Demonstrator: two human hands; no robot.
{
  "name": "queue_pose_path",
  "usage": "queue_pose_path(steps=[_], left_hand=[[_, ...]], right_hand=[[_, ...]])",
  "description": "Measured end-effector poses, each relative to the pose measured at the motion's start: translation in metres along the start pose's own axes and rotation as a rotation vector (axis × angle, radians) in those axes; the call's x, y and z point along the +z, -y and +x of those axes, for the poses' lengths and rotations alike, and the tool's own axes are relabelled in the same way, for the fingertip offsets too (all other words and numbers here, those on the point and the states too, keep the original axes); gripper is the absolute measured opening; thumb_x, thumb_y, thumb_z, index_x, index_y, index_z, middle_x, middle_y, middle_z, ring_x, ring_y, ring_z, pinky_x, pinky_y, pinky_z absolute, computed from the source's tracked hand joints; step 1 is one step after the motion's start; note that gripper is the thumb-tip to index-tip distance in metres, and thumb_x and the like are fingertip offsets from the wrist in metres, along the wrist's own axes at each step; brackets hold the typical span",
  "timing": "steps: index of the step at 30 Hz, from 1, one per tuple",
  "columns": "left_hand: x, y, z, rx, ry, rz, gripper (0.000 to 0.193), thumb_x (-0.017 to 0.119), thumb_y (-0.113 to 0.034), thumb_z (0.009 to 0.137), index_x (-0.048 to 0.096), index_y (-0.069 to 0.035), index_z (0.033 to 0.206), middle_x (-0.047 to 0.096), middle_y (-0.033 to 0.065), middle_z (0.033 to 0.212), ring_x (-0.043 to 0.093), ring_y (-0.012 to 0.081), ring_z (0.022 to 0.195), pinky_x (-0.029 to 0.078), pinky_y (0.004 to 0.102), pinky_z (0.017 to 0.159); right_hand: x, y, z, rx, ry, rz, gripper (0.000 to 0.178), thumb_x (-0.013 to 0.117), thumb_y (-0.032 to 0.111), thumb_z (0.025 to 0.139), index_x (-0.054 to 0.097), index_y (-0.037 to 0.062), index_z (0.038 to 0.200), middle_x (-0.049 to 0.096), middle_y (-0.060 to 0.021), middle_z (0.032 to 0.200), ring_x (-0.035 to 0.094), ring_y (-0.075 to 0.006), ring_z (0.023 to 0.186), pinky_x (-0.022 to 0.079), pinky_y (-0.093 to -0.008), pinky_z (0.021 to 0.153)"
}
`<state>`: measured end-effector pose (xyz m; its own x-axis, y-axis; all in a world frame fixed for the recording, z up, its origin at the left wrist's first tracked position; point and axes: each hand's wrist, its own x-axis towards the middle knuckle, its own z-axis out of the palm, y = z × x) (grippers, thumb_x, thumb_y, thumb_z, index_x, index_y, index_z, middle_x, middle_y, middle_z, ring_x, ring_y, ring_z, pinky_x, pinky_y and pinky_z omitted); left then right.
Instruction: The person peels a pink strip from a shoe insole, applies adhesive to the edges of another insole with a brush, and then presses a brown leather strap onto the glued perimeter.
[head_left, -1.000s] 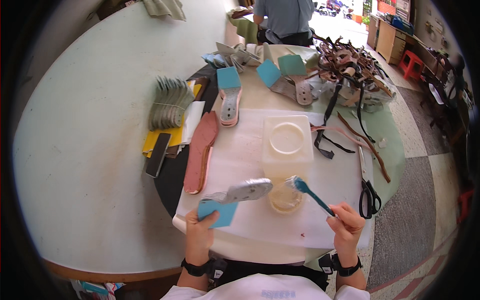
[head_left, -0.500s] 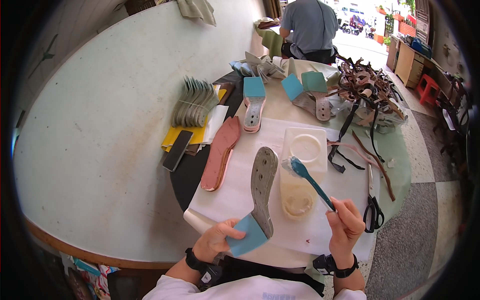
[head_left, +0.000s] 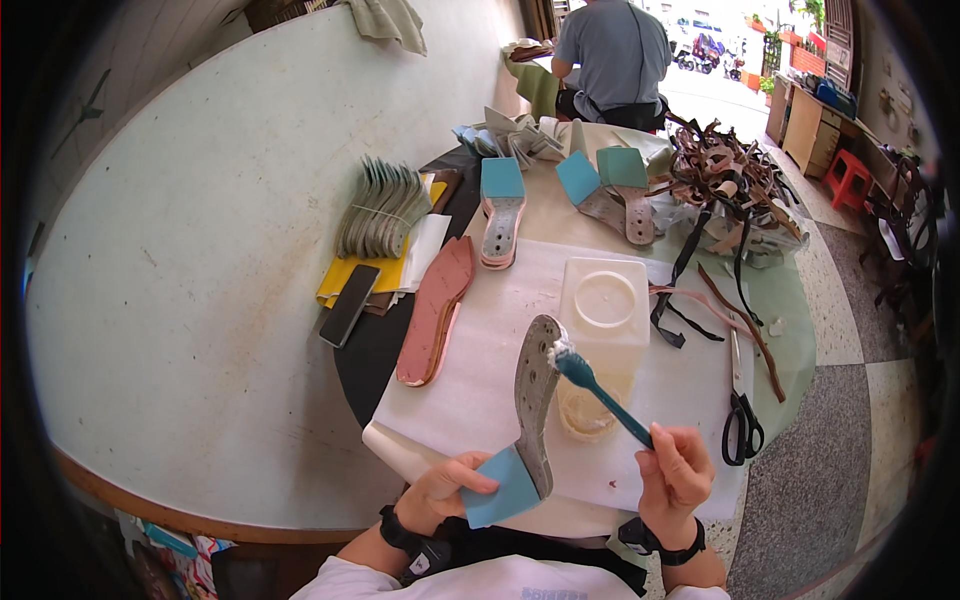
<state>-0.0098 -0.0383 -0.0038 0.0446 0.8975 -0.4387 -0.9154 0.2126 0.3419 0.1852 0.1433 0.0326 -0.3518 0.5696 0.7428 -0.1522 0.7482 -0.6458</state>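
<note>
My left hand (head_left: 448, 490) is closed on the light blue heel end of a grey insole board (head_left: 534, 385), thumb on top of the blue piece. The board is held tilted up, with several small holes along it. In my right hand (head_left: 680, 472) is a teal brush (head_left: 604, 396), gripped by the end of its handle. White paste covers its bristles, which are at the upper right edge of the board and seem to touch it. Behind the brush, a translucent plastic tub (head_left: 632, 276) stands on white paper, with pale paste in its round opening.
Pink soles (head_left: 437, 310) lie left of the tub. Further left are a phone (head_left: 350, 305) and a banded stack of insole boards (head_left: 380, 215). Black-handled scissors (head_left: 740, 425) and tangled straps (head_left: 730, 175) are on the right. Another person (head_left: 612, 65) sits beyond the table.
The brush has moved left and down from over the tub to the insole board's edge. The board's upper end has shifted slightly right and down.
</note>
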Motion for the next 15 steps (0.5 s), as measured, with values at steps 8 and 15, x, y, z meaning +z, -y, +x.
queue_pose_path(steps=[8,15], left_hand=[[-0.009,-0.002,0.001,0.008,0.092,-0.074,0.044,0.059,0.003,0.067,0.048,0.016,0.107,0.062,0.0264,0.093,0.066,0.0334,0.069,0.057,0.0409,0.061],[0.001,0.003,-0.005,-0.004,0.031,0.014,0.046,0.061,0.0,0.066,0.048,0.015,0.108,0.062,0.0265,0.092,0.066,0.0336,0.07,0.057,0.0395,0.062]], right_hand=[[-0.004,0.002,-0.006,-0.056,0.063,-0.029,0.03,0.07,-0.003,0.065,0.067,-0.0009,0.094,0.059,-0.0106,0.073,0.053,-0.0182,0.056,0.039,-0.0256,0.047],[0.0,0.001,0.014,0.014,0.008,0.034,0.029,0.066,-0.008,0.07,0.065,-0.0039,0.099,0.059,-0.0118,0.077,0.053,-0.0154,0.056,0.04,-0.0228,0.05]])
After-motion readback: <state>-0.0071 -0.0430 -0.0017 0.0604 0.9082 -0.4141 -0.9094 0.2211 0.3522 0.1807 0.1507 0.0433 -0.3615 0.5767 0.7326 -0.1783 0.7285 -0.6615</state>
